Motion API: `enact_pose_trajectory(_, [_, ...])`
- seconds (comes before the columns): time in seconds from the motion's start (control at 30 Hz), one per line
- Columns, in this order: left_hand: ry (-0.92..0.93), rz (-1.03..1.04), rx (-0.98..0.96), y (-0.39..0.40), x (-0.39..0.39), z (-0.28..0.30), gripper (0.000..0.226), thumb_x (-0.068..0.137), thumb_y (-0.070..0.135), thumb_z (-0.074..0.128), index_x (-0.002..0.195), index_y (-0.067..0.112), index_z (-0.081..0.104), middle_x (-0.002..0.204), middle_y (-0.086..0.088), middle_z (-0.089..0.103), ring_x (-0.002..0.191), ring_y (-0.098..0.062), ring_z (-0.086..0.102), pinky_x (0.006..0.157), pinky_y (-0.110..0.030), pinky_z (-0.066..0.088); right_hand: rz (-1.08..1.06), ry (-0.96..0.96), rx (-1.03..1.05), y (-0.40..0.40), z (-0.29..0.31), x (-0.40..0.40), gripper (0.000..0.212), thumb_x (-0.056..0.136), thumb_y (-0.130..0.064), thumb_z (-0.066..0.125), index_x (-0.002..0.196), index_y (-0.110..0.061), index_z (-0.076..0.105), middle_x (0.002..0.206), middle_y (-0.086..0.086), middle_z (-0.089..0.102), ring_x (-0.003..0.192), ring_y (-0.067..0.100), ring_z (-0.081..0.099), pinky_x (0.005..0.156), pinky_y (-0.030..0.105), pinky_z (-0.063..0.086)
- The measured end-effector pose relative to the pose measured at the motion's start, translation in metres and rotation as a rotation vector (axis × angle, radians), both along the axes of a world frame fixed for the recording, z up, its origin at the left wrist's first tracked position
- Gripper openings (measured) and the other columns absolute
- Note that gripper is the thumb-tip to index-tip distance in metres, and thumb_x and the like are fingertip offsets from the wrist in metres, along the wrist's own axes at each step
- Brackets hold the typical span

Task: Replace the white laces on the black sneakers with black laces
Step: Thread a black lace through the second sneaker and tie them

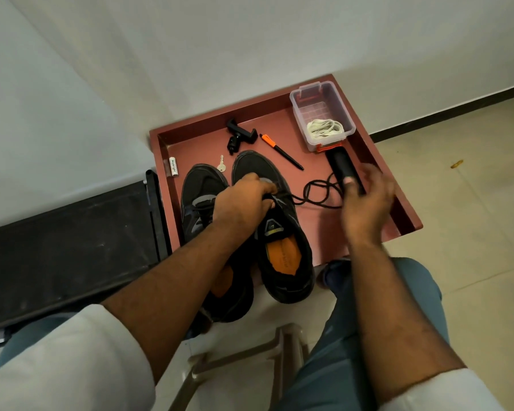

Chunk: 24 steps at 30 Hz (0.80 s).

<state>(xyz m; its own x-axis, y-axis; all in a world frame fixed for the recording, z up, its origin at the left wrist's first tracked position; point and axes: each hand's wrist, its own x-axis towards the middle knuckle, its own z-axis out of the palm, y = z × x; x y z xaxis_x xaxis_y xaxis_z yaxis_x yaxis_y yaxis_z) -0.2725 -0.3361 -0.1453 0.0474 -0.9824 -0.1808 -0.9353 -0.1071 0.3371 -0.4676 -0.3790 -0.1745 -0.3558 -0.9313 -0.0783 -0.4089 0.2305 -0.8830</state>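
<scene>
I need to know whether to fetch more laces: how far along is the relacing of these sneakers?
Done: white laces lie in the clear box; neither shoe shows white. In hand: the left hand grips the right sneaker at its eyelets, and a black lace trails toward the right hand. Left: finishing this shoe; the left sneaker is partly hidden.

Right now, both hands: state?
Left hand: grips the black lace at the right sneaker.
Right hand: blurred, apparently open, holding nothing.
</scene>
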Motion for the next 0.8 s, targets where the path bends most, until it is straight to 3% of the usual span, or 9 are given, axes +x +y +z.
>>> enact_pose_trajectory(0.07, [-0.002, 0.013, -0.011, 0.001, -0.001, 0.0, 0.032, 0.094, 0.034, 0.058, 0.126, 0.034, 0.061, 0.114, 0.003, 0.053, 0.103, -0.018, 0.056, 0.077, -0.034, 0.048, 0.41, 0.026, 0.013, 0.009, -0.003, 0.022, 0.03, 0.095, -0.008, 0.059, 0.124, -0.014, 0.063, 0.128, 0.001, 0.055, 0.111, 0.008, 0.053, 0.079, -0.002, 0.04])
enact_pose_trajectory(0.13, [-0.014, 0.014, -0.027, 0.003, -0.001, 0.001, 0.03, 0.095, 0.034, 0.057, 0.125, 0.034, 0.062, 0.113, 0.003, 0.053, 0.099, -0.019, 0.058, 0.075, -0.035, 0.052, 0.698, 0.092, 0.049, 0.016, -0.009, 0.038, 0.028, 0.093, -0.007, 0.06, 0.119, -0.014, 0.068, 0.116, 0.0, 0.063, 0.105, 0.008, 0.057, 0.089, 0.01, 0.046])
enact_pose_trajectory(0.2, [-0.032, 0.005, -0.028, 0.004, -0.001, 0.001, 0.03, 0.096, 0.035, 0.056, 0.126, 0.033, 0.061, 0.114, 0.002, 0.052, 0.098, -0.018, 0.058, 0.074, -0.036, 0.053, 0.697, 0.156, 0.022, 0.017, -0.012, 0.044, 0.018, 0.092, -0.01, 0.062, 0.107, -0.013, 0.072, 0.104, -0.001, 0.064, 0.095, 0.009, 0.058, 0.086, 0.021, 0.049])
enact_pose_trajectory(0.27, [-0.048, -0.002, -0.026, 0.004, -0.001, 0.002, 0.032, 0.096, 0.036, 0.056, 0.127, 0.032, 0.061, 0.116, 0.001, 0.051, 0.099, -0.018, 0.058, 0.075, -0.036, 0.053, 0.615, 0.189, -0.038, 0.014, -0.01, 0.041, 0.013, 0.092, -0.011, 0.062, 0.101, -0.01, 0.072, 0.103, -0.003, 0.058, 0.092, 0.008, 0.057, 0.084, 0.02, 0.049])
enact_pose_trajectory(0.4, [-0.08, -0.009, -0.01, 0.004, 0.001, 0.002, 0.034, 0.097, 0.038, 0.053, 0.131, 0.032, 0.059, 0.119, 0.001, 0.049, 0.102, -0.02, 0.058, 0.078, -0.038, 0.054, -0.025, 0.034, -0.018, -0.002, -0.002, 0.002, 0.017, 0.097, -0.009, 0.054, 0.112, -0.008, 0.064, 0.121, 0.002, 0.052, 0.106, 0.012, 0.056, 0.089, 0.01, 0.046])
enact_pose_trajectory(0.47, [-0.105, -0.024, -0.013, 0.004, 0.0, 0.002, 0.035, 0.098, 0.039, 0.051, 0.132, 0.032, 0.058, 0.121, 0.001, 0.048, 0.103, -0.02, 0.058, 0.078, -0.037, 0.054, -0.139, 0.096, -0.029, -0.005, 0.001, -0.018, 0.022, 0.096, -0.009, 0.056, 0.118, -0.01, 0.063, 0.13, 0.004, 0.047, 0.109, 0.009, 0.052, 0.092, 0.012, 0.048])
enact_pose_trajectory(0.57, [-0.133, -0.053, -0.053, 0.005, -0.001, 0.001, 0.035, 0.099, 0.038, 0.051, 0.132, 0.03, 0.059, 0.123, 0.0, 0.047, 0.103, -0.02, 0.06, 0.078, -0.038, 0.056, 0.253, 0.206, -0.116, 0.004, 0.004, -0.002, 0.04, 0.093, -0.007, 0.061, 0.131, -0.018, 0.058, 0.14, 0.001, 0.042, 0.118, 0.006, 0.045, 0.097, 0.02, 0.046])
enact_pose_trajectory(0.67, [-0.152, -0.07, -0.062, 0.006, -0.001, 0.001, 0.034, 0.098, 0.038, 0.052, 0.13, 0.03, 0.06, 0.122, -0.001, 0.046, 0.097, -0.019, 0.06, 0.075, -0.038, 0.056, 0.698, 0.314, -0.101, 0.019, 0.001, 0.035, 0.03, 0.093, -0.011, 0.06, 0.122, -0.018, 0.066, 0.141, -0.004, 0.046, 0.122, 0.01, 0.046, 0.099, 0.027, 0.046])
enact_pose_trajectory(0.8, [-0.177, -0.081, -0.057, 0.006, 0.0, 0.0, 0.034, 0.097, 0.04, 0.053, 0.129, 0.031, 0.06, 0.122, -0.001, 0.044, 0.096, -0.02, 0.059, 0.074, -0.037, 0.056, 0.741, 0.431, -0.074, 0.017, -0.005, 0.045, 0.017, 0.095, -0.019, 0.058, 0.106, -0.015, 0.07, 0.137, -0.002, 0.048, 0.121, 0.018, 0.044, 0.096, 0.034, 0.046])
